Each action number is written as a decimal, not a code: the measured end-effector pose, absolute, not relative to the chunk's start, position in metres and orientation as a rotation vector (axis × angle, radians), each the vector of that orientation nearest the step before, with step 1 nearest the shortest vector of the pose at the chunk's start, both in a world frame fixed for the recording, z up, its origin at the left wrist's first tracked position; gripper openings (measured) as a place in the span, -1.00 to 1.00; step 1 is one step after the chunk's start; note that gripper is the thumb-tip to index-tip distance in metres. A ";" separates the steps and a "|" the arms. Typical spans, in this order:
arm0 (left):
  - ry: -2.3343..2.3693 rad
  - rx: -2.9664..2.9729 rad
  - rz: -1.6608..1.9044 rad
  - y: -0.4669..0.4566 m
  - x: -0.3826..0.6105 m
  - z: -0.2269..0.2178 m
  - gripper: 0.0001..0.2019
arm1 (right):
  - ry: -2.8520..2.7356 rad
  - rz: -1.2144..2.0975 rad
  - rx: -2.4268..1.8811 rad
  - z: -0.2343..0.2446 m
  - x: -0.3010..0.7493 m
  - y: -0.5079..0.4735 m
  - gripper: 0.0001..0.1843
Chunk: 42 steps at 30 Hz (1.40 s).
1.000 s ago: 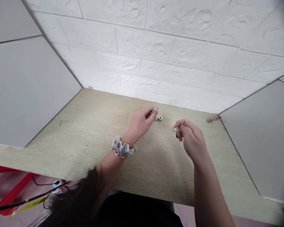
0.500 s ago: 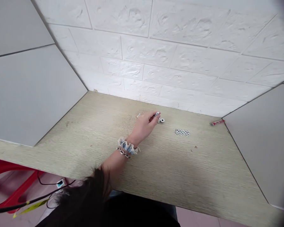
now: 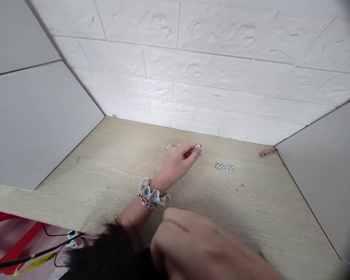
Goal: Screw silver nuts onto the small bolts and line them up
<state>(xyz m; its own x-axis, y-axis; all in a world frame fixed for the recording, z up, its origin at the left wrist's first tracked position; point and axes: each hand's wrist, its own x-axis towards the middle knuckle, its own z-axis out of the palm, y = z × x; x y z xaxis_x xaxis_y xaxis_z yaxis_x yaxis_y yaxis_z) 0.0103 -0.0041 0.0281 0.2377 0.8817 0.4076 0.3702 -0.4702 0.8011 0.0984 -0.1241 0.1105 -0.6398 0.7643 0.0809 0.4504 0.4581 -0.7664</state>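
My left hand (image 3: 179, 159) is over the back middle of the tabletop, thumb and fingers pinched together on a small silver washer (image 3: 196, 148). It may be more than one; the fingers cover part of it. Just left of the knuckles, some small silvery pieces (image 3: 169, 147) lie on the wood, partly hidden by the hand. Closer to the camera, my right hand (image 3: 192, 241) is curled in a loose fist, its fingertips out of sight below. To the right, several hex nuts (image 3: 225, 166) sit packed together in two neat rows.
The wooden tabletop (image 3: 105, 163) ends at a white brick-patterned wall (image 3: 192, 85), with grey panels (image 3: 46, 124) at either side. A red battery-like cylinder (image 3: 268, 152) lies at the right panel. Dark hair (image 3: 113, 241) hangs at lower left, near a cable and red stool (image 3: 23, 245).
My right hand has come into view at the bottom. The left hand still pinches the washer, slightly lower in the picture. The ring-shaped washer seen beside its fingertips is now mostly covered.
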 end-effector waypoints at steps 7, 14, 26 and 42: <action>1.014 2.091 1.508 -0.015 0.016 0.030 -0.77 | -1.837 0.596 -0.978 0.107 0.143 -0.101 -0.74; 0.962 2.267 1.551 -0.016 0.021 0.020 -0.80 | -1.700 0.103 -1.269 0.064 0.142 -0.066 -0.69; 1.226 2.320 1.346 0.004 0.012 0.010 -0.76 | -1.922 0.190 -1.422 0.051 0.142 -0.033 -0.74; 1.207 2.461 1.112 0.007 0.010 0.009 -0.80 | -1.875 0.060 -1.226 0.021 0.146 -0.025 -0.70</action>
<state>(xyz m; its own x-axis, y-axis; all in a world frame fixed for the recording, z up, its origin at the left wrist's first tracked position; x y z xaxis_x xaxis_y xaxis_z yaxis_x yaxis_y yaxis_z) 0.0102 0.0074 0.0088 0.3896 0.7420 0.5456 0.6046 -0.6529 0.4562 0.1462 -0.0246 0.0207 -0.1361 0.7630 0.6319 0.7213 0.5135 -0.4647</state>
